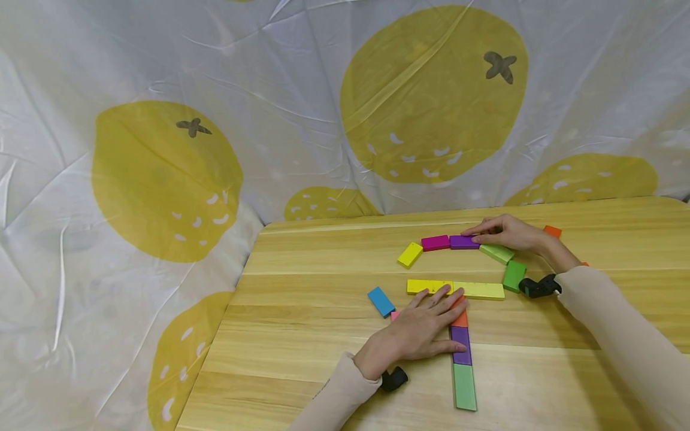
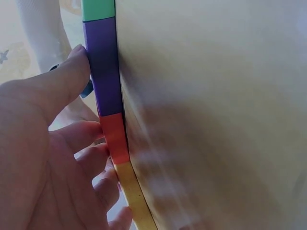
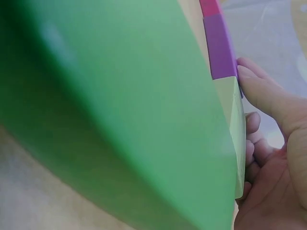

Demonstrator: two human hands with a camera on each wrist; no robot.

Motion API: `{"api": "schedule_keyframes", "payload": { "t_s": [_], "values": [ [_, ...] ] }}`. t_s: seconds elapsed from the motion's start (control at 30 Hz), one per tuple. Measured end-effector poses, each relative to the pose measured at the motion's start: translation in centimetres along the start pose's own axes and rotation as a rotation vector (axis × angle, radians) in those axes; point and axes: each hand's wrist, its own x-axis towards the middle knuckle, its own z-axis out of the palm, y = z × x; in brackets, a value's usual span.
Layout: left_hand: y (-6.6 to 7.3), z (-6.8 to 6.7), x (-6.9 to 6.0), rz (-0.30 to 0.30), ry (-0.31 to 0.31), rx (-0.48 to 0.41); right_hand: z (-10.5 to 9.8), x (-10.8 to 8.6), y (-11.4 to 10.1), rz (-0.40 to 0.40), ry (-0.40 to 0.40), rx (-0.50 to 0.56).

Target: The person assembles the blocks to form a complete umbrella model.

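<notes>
Block arc [image 1: 463, 243] behind a crosswise block row [image 1: 478, 291], both on the table [image 1: 302, 359].

Count from where I stand: three orange blocks [image 1: 460, 319] [image 1: 552, 231] [image 1: 586, 264] (one barely a sliver), two yellow blocks [image 1: 410, 255] [image 1: 422, 284], two purple blocks [image 1: 460, 243] [image 1: 462, 335], one pale yellow block [image 1: 480, 291], one magenta block [image 1: 435, 243], one pink block [image 1: 395, 315], one blue block [image 1: 381, 301], one light green block [image 1: 496, 254], one green block [image 1: 514, 276], one mint block [image 1: 465, 387]; fourteen altogether. Two hands [image 1: 420, 329] [image 1: 512, 233], two sleeves [image 1: 341, 392] [image 1: 620, 332], two black wrist devices [image 1: 395, 379] [image 1: 540, 286]. One bench [image 1: 302, 347], one fabric backdrop [image 1: 291, 120], five full or partial printed lemons [image 1: 167, 179] [image 1: 431, 90] [image 1: 330, 203] [image 1: 587, 179] [image 1: 188, 359] below the top edge.
</notes>
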Motion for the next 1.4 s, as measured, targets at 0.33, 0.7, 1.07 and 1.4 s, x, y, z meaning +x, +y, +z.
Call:
{"api": "schedule_keyframes", "payload": {
  "t_s": [0.33,0.7,1.07,1.4],
  "values": [
    [0.0,-0.1,0.0,0.004,-0.004,-0.009,0.0,0.0,0.1,0.0,0.005,-0.006],
    [0.1,-0.1,-0.1,0.007,-0.002,-0.01,0.1,-0.1,0.1,-0.003,0.017,-0.051],
    [-0.1,-0.1,-0.2,0.007,-0.006,-0.019,0.1,0.1,0.2,-0.002,0.027,-0.07],
    [-0.1,-0.1,-0.2,0.013,-0.004,-0.02,-0.4,-1.4,0.0,-0.045,0.084,-0.069]
  ]
}}
